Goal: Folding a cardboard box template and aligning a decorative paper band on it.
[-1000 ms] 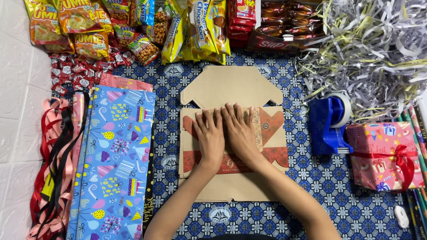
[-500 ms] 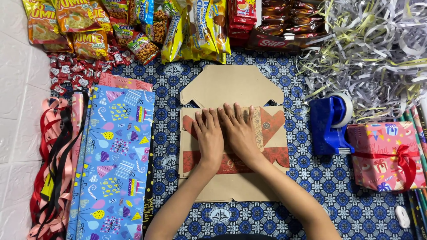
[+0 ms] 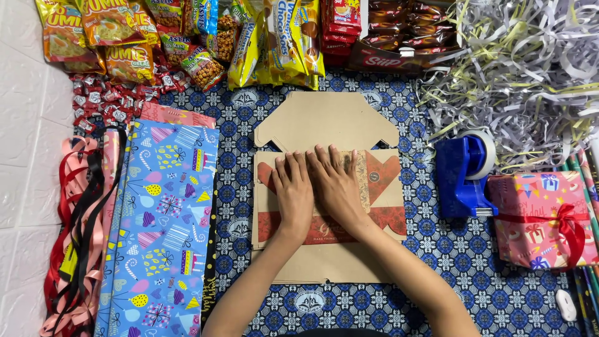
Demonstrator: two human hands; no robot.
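Left hand [image 3: 293, 193] and right hand [image 3: 337, 187] lie flat, fingers spread, side by side on a flattened cardboard box [image 3: 324, 125]. Neither grips anything. A blue tape dispenser [image 3: 462, 178] sits nearby.

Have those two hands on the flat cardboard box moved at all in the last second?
No. The left hand and right hand lie flat on the cardboard box, side by side, at the same spot relative to the blue tape dispenser as before.

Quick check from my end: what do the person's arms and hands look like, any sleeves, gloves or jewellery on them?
Both forearms are bare up to the frame's lower edge, with no sleeves in view. The left hand and right hand wear no gloves, and I can make out no rings, watch or bracelets. Fingernails look short and unpainted.
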